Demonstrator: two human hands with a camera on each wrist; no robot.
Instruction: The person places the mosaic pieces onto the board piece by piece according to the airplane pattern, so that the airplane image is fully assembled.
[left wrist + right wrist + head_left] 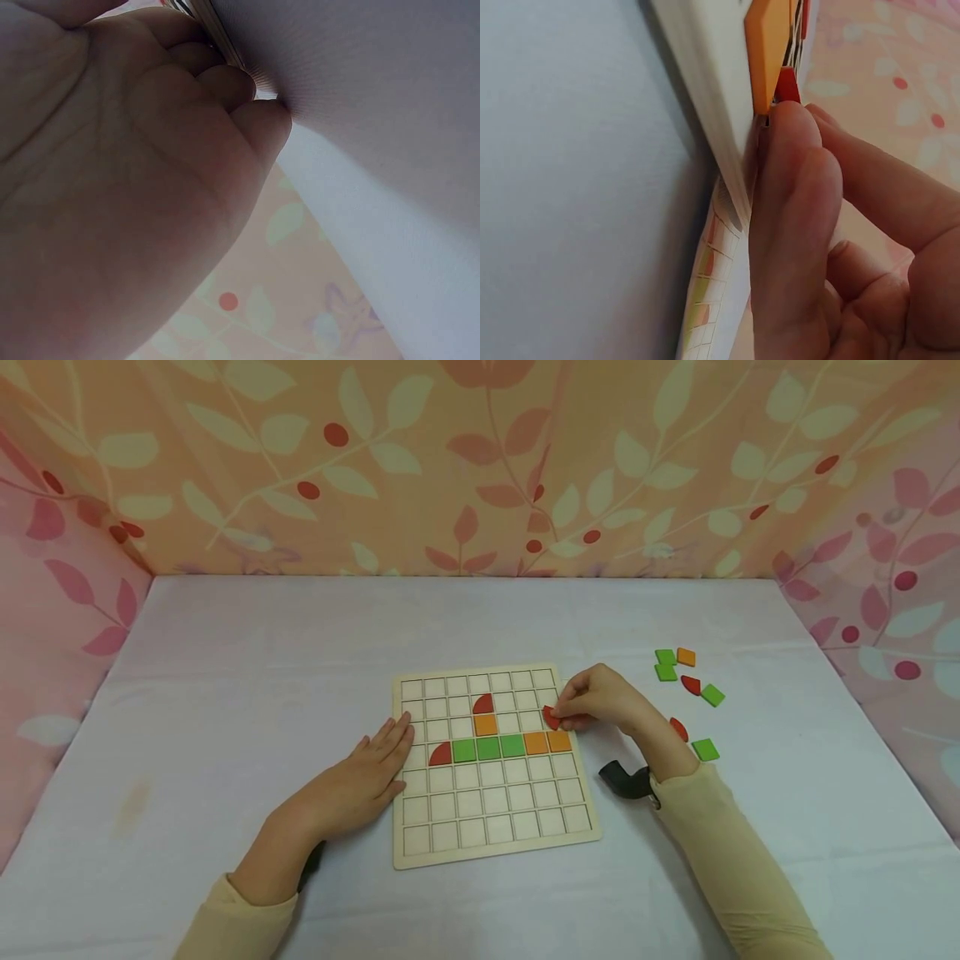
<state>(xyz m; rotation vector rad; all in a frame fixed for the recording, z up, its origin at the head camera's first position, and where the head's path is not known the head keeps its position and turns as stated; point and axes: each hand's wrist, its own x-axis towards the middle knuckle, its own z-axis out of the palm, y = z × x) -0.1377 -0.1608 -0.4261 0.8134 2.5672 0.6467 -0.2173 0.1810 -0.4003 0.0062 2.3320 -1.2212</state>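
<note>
A pale square-grid board (487, 850) lies on the white cloth. Along one row sit a red quarter-circle tile (441, 754), three green square tiles (488, 747) and two orange square tiles (547, 742). Above the middle green one are another orange square (486, 725) and a red quarter-circle (483, 704). My left hand (352, 789) is flat, fingertips on the board's left edge; its palm (142, 172) fills the left wrist view. With thumb and fingers, my right hand (603, 702) pinches a red quarter-circle tile (788, 84) at the board's right edge, just above the end orange square.
Right of the board lie loose tiles: several green squares (705, 749), an orange square (686, 657) and two red pieces (678, 729). A black curved strap or mount (626, 779) sticks out at the right wrist. A leaf-patterned curtain (480, 468) stands behind the table.
</note>
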